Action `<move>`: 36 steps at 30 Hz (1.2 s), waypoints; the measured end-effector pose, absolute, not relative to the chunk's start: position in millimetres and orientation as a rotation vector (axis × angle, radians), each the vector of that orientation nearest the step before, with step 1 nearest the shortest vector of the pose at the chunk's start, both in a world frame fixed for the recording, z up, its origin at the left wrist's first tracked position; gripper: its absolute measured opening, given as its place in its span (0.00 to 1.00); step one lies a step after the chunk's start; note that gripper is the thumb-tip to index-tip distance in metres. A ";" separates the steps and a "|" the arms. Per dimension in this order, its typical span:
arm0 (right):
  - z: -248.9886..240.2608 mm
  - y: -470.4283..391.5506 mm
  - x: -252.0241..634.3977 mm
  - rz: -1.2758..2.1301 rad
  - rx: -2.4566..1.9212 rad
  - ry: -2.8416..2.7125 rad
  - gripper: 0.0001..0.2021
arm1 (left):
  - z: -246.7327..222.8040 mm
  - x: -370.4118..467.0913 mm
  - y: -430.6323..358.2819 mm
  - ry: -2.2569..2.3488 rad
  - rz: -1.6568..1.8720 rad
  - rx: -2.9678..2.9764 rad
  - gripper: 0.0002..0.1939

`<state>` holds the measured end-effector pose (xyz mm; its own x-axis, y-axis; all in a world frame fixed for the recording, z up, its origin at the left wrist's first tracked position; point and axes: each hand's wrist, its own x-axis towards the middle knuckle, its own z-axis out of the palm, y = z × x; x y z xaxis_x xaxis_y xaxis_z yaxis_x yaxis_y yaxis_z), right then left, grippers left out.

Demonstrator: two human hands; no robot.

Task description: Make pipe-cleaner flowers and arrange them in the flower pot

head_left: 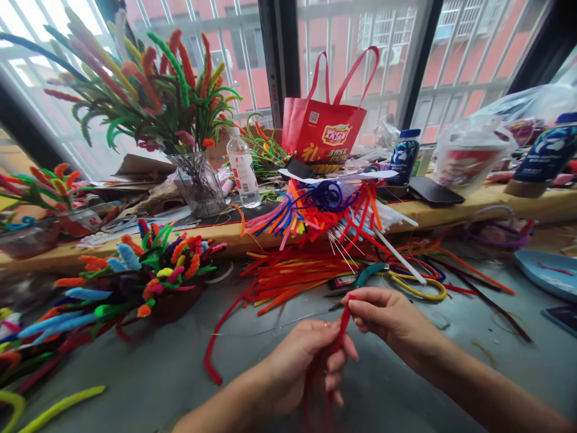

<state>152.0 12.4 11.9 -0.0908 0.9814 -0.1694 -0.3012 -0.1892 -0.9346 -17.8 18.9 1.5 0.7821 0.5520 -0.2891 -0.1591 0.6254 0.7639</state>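
My left hand [303, 355] is closed around red pipe cleaners [344, 325], whose lower ends hang blurred beneath it. The thumb and fingers of my right hand [377, 311] pinch the upper tip of the same red strands, just above the left. How many strands there are I cannot tell. Just beyond the right fingertips lie teal-handled pliers [370, 274]. Behind the hands a loose pile of red and orange pipe cleaners [288, 270] spreads over the grey table [252, 397]. A single red pipe cleaner [211, 355] curves down to the left.
Finished fuzzy stems [148, 264] crowd the left side. On the wooden ledge [433, 210] stand a glass vase [198, 183] of fuzzy flowers, a water bottle [243, 171], a red bag [322, 132] and a blue bottle [404, 156]. A blue plate [547, 279] sits at right.
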 end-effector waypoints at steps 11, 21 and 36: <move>12.4 27.2 163.5 1.347 -1.028 -0.601 0.10 | -10.2 -17.5 31.8 0.747 0.787 0.835 0.18; 5.2 31.7 177.0 1.291 -1.018 -0.546 0.08 | -16.2 -16.4 34.0 0.823 0.789 0.812 0.13; -2.0 33.9 176.7 1.357 -1.046 -0.455 0.05 | -21.5 -18.8 43.9 0.913 1.178 0.461 0.03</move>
<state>176.7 33.9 -2.0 0.2172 0.9317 -0.2911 -0.5681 -0.1219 -0.8139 -18.8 43.9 -21.5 0.0969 0.9261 -0.3645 -0.5837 0.3495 0.7329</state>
